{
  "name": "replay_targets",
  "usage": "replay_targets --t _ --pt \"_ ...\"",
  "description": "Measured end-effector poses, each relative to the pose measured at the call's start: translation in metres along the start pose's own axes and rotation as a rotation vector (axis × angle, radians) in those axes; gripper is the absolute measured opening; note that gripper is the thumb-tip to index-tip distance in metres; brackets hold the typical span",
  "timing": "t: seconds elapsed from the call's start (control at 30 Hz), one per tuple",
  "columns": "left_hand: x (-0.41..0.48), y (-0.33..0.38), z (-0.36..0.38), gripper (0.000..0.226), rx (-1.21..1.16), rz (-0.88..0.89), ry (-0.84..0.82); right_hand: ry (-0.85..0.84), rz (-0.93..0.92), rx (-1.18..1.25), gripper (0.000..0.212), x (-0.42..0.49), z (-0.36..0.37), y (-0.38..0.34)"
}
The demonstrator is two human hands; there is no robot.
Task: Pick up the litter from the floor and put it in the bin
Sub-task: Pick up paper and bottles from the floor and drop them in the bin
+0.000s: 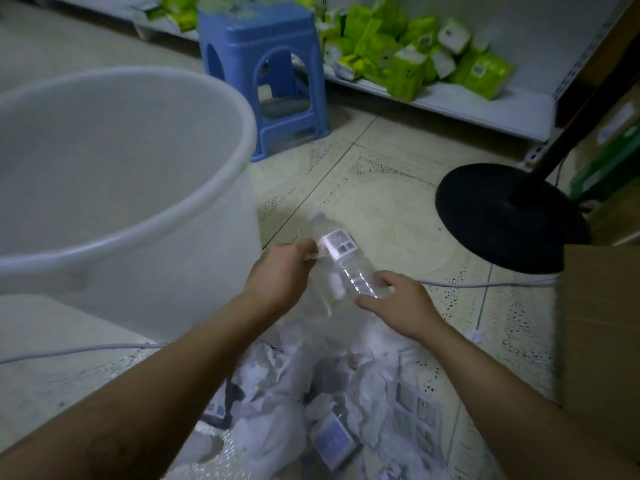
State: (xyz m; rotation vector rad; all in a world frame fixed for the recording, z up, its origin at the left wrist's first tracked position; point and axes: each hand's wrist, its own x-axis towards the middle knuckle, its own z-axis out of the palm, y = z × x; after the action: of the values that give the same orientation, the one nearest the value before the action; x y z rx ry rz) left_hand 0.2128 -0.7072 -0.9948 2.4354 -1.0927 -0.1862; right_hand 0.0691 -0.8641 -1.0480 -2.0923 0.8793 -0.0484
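- Two bare forearms reach forward from the bottom edge, over a heap of white paper and plastic wrap (311,393) that lies on the tiled floor (391,174) just in front of the bin.
- Among that heap sit small printed packets (332,441), partly buried.
- Right hand (398,303), to the right of the bin, has thumb and fingers closed on the bottom end of a clear plastic bottle (346,261).
- Left hand (284,271), close beside the bin's wall, is clenched around a wad of white paper and pinches the bottle near its label.
- That bottle is held off the floor between both hands, tilted, its cap end pointing away and its label white with a red edge; it sits just right of the bin, outside it.
- Big white bin (221,98) fills the left side, its open mouth facing up; what lies inside cannot be seen.
- White cable (485,284) runs along the floor to the right of the bin.
- Cardboard box (602,341) stands at the far right, and beyond it the black round base of a stand (502,216) rests on the tiles.
- Blue plastic stool (263,71) stands behind the bin.
- Farthest back, green and white packs (405,53) are piled on a low white shelf (485,105), right of the stool.
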Motion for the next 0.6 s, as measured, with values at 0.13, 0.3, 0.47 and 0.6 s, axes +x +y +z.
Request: replay_targets --t 0.13,0.3,0.47,0.6 --pt "0.014 0.030 -0.051 0.025 -0.071 0.114 0.043 0.120 -0.045 0.064 0.054 -0.006 -0.047 -0.038" --pt "0.028 0.049 -0.140 0.021 -0.040 0.234 0.238 0.294 -0.172 0.119 0.059 -0.007 -0.103 -0.122" --pt "0.024 0.022 -0.227 0.037 0.151 0.204 0.312 0.356 -0.343 0.115 0.055 -0.021 -0.117 -0.222" --pt "-0.004 -0.049 -0.261 0.035 0.256 0.016 0.266 0.290 -0.433 -0.025 0.051 -0.024 -0.086 -0.294"
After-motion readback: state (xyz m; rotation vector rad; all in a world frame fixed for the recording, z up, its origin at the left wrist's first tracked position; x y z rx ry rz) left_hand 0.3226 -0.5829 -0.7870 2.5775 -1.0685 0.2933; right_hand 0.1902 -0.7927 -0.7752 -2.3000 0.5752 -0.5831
